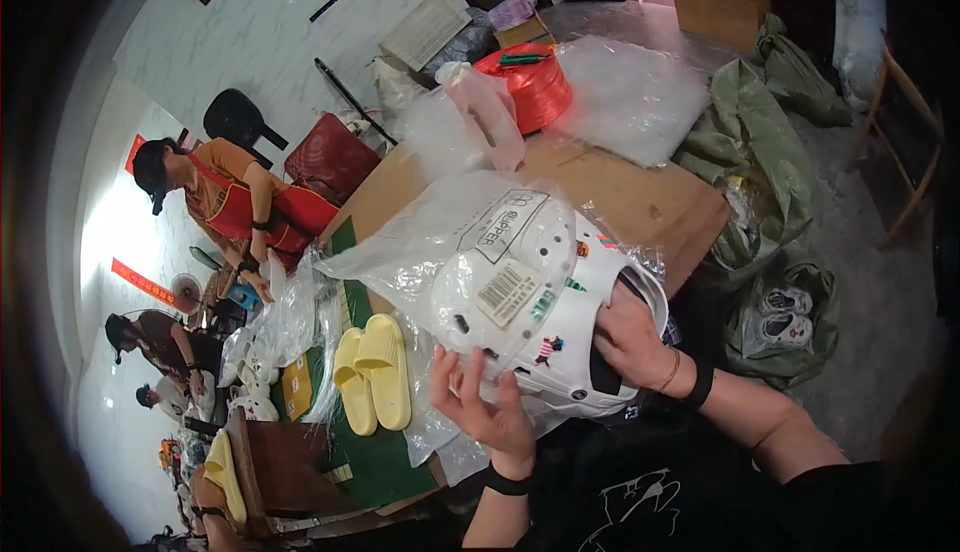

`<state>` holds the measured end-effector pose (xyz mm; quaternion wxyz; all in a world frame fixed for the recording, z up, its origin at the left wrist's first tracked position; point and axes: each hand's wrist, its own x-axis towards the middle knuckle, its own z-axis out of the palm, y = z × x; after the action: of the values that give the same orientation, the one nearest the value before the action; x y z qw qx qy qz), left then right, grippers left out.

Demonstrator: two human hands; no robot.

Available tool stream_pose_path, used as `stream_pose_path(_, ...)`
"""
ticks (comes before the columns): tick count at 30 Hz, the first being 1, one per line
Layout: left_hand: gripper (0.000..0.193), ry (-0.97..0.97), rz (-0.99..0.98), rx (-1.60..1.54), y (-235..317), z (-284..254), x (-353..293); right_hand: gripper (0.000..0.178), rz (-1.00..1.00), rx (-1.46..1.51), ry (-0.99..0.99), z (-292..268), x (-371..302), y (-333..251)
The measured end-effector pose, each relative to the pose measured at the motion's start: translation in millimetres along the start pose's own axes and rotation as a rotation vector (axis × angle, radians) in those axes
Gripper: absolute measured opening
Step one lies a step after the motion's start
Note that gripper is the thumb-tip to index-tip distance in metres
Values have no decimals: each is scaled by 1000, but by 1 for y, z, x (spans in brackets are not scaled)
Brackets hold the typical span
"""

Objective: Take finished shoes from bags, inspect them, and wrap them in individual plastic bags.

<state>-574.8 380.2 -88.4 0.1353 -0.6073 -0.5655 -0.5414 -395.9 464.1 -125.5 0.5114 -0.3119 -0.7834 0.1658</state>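
A pair of white clogs (570, 327) with small colourful charms is partly inside a clear plastic bag (400, 247), toes first. The bag bears black print and a barcode label (508, 294). My right hand (640, 342) reaches into the foot opening of the upper clog and grips it, its fingertips hidden inside. Beside the clogs' lower left side, my left hand (485, 412) has its fingers apart, close to the bag's edge; whether they touch the film I cannot tell. A pair of yellow slides (375, 372) lies to the left.
Behind the bag, brown cardboard (640, 197) covers the table, with a roll of red plastic twine (535, 87) and stacked clear bags (635, 92). Green sacks (765, 152) stand at right, one (785, 352) holding shoes. Co-workers, one in a red apron (270, 212), are at left.
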Motion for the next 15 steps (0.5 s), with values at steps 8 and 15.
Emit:
stream_pose_path(8,37,50,10,-226,5,8,-35,36,540,772,105,2,-5,7)
stream_pose_path(15,38,-203,-223,-128,-9,17,5,36,414,715,-100,-16,-16,14)
